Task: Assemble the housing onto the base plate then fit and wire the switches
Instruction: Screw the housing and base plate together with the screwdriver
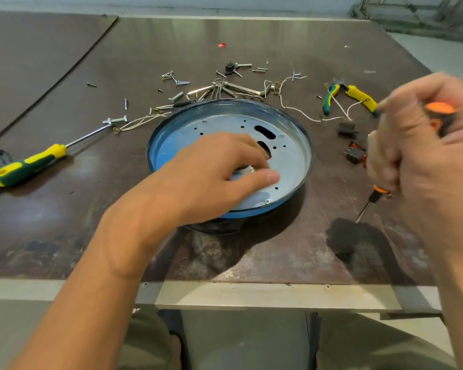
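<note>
the left grip [219, 166] pinches a small shiny part [245, 170] on the base plate [289, 153], mostly hiding it. the blurred right grip [417, 145] clasps an orange screwdriver [372, 198].

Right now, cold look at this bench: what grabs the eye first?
The round blue housing with its metal plate sits mid-table, the left hand inside it. At right, the blurred right hand grips an orange screwdriver, tip down. Behind, screws and wires litter the table, with a yellow-green screwdriver at left.
</note>
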The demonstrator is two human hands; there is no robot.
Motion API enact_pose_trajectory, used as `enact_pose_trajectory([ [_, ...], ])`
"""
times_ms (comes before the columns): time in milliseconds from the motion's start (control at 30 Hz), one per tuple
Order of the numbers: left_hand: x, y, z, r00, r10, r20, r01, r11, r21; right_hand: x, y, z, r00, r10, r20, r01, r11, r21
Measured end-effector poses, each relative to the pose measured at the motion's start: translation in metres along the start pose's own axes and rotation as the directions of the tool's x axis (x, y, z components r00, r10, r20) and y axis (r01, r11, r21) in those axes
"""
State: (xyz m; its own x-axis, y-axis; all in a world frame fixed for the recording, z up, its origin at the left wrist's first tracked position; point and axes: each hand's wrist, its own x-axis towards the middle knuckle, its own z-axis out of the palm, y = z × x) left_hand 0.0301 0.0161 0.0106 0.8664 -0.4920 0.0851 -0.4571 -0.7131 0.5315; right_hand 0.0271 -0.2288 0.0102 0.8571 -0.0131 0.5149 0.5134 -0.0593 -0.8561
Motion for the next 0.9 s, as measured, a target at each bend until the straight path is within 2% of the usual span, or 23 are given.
enact_pose_trajectory([
  [33, -0.002, -0.001, 0.002, 0.999, -0.009, 0.053, 0.007, 1.000, 0.022, 0.006, -0.002, -0.003, 0.998, 0.062, 0.023, -0.064, 0.994, 0.089],
  [100, -0.004, -0.002, 0.007, 0.993, -0.035, 0.112, 0.029, 0.998, 0.057, 0.020, -0.009, -0.005, 0.954, 0.199, 0.226, -0.262, 0.917, 0.299],
  [133, -0.005, -0.003, 0.009, 0.993, -0.040, 0.110, 0.032, 0.997, 0.077, 0.025, -0.015, -0.003, 0.931, 0.183, 0.316, -0.327, 0.802, 0.499],
  [167, -0.006, -0.004, 0.011, 0.995, -0.036, 0.095, 0.027, 0.995, 0.092, 0.028, -0.020, 0.001, 0.936, 0.130, 0.328, -0.336, 0.612, 0.716],
  [200, -0.007, -0.004, 0.012, 0.997, -0.032, 0.076, 0.025, 0.994, 0.103, 0.030, -0.025, 0.006, 0.950, 0.115, 0.291, -0.310, 0.479, 0.821],
  [233, -0.008, -0.005, 0.013, 0.998, -0.029, 0.056, 0.022, 0.994, 0.111, 0.030, -0.030, 0.015, 0.960, 0.094, 0.262, -0.276, 0.435, 0.857],
  [333, -0.007, -0.007, 0.015, 1.000, -0.001, 0.015, -0.001, 0.991, 0.137, 0.022, -0.027, 0.049, 0.983, 0.091, 0.161, -0.177, 0.718, 0.673],
  [367, -0.008, -0.008, 0.017, 1.000, 0.011, 0.008, -0.012, 0.990, 0.142, 0.020, -0.024, 0.057, 0.985, 0.096, 0.146, -0.165, 0.785, 0.597],
  [433, -0.010, -0.010, 0.018, 0.999, 0.039, 0.000, -0.039, 0.984, 0.172, 0.018, -0.019, 0.067, 0.984, 0.100, 0.148, -0.162, 0.850, 0.501],
  [600, -0.013, -0.012, 0.021, 0.995, 0.097, -0.009, -0.090, 0.955, 0.284, 0.018, -0.014, 0.074, 0.969, 0.140, 0.205, -0.215, 0.886, 0.410],
  [733, -0.012, -0.014, 0.023, 0.992, 0.120, -0.029, -0.105, 0.946, 0.308, 0.017, -0.008, 0.076, 0.955, 0.157, 0.253, -0.247, 0.892, 0.380],
  [900, -0.011, -0.015, 0.024, 0.991, 0.129, -0.043, -0.110, 0.945, 0.308, 0.010, -0.003, 0.082, 0.947, 0.098, 0.307, -0.199, 0.927, 0.319],
])
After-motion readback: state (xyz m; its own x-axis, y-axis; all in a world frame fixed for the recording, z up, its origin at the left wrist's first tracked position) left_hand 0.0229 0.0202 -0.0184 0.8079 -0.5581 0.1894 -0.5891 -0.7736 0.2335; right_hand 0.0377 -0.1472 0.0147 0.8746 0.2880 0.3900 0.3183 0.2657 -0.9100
